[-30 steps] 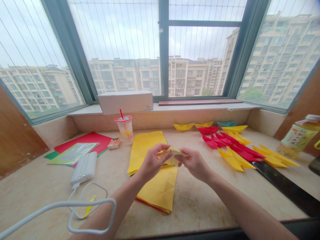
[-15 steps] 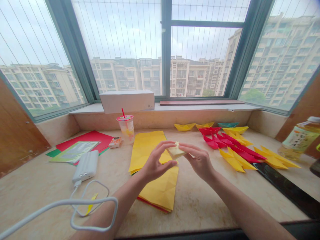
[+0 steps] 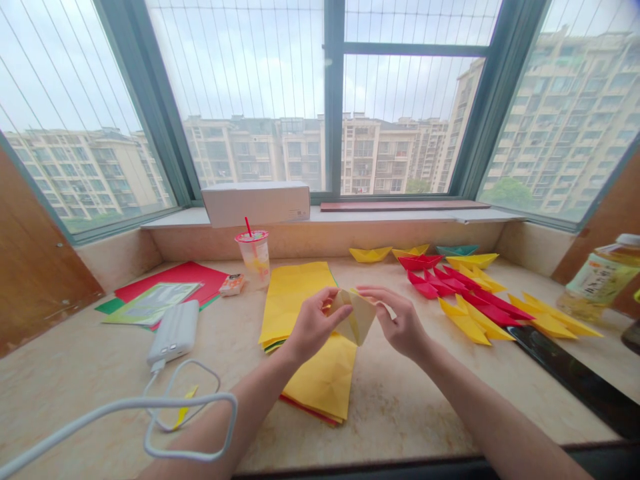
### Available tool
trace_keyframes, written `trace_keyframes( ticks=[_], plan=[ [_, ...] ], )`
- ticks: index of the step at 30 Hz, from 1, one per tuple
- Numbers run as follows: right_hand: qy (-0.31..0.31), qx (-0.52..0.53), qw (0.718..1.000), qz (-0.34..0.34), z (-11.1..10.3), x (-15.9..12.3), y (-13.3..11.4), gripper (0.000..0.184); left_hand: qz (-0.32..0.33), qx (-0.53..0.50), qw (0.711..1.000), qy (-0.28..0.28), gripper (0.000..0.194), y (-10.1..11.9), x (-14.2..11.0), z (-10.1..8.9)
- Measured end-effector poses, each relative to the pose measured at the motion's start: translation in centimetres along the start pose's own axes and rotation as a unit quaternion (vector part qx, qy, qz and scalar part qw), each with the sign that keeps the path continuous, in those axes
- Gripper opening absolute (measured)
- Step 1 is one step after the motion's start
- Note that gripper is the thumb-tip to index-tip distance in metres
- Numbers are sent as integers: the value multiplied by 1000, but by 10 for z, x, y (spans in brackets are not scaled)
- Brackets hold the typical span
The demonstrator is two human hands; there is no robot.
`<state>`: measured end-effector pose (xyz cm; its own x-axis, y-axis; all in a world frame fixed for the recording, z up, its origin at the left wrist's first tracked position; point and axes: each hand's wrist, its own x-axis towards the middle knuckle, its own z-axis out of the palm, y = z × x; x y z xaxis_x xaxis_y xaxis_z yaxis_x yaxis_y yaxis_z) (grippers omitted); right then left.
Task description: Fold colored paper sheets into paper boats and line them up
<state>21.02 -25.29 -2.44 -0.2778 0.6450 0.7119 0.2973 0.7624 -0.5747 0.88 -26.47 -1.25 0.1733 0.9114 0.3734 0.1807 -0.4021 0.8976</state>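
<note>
I have the folded yellow paper (image 3: 356, 319) pinched in the fingertips of my left hand (image 3: 313, 327) and right hand (image 3: 403, 325), both nearly closed on it, just above a stack of yellow sheets (image 3: 320, 380). Red and yellow paper boats (image 3: 450, 283) lie beyond my right hand.

Small folded yellow origami paper (image 3: 356, 317), pale on the faces in view, creased into a pointed wedge, tip down and tilted slightly. Top edge spread open, layers parted. Held in the air between left hand (image 3: 315, 325) and right hand (image 3: 403, 320), the left pinching its left side, the right pinching its upper right corner, well above the sill surface
</note>
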Motion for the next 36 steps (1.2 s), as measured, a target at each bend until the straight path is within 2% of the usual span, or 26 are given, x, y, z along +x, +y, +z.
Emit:
trace_keyframes(
  ticks=[4,7,12,20,24,27,32,36],
  plan=[
    [-46,15,995,84,5,1,-5,40,24,43,999,-20,32,3,-4,4],
    [-87,21,991,103,9,1,-7,31,18,12,999,-27,35,1,-5,6],
    [-39,54,989,133,10,1,-7,30,-15,-58,998,-24,39,-2,-4,7],
    [-15,87,983,158,12,1,-3,30,-38,-36,996,-77,41,-4,-5,3],
    [-71,135,974,170,9,4,-5,35,-34,-28,992,-115,38,-5,-5,2],
    [-98,128,971,175,9,5,-6,35,-25,-11,993,-117,38,-4,-5,2],
    [-38,160,965,206,9,5,-8,32,-4,3,996,-90,37,2,-6,5],
    [8,193,958,211,8,5,-10,34,-13,-47,997,-66,41,6,-6,7]
  ],
)
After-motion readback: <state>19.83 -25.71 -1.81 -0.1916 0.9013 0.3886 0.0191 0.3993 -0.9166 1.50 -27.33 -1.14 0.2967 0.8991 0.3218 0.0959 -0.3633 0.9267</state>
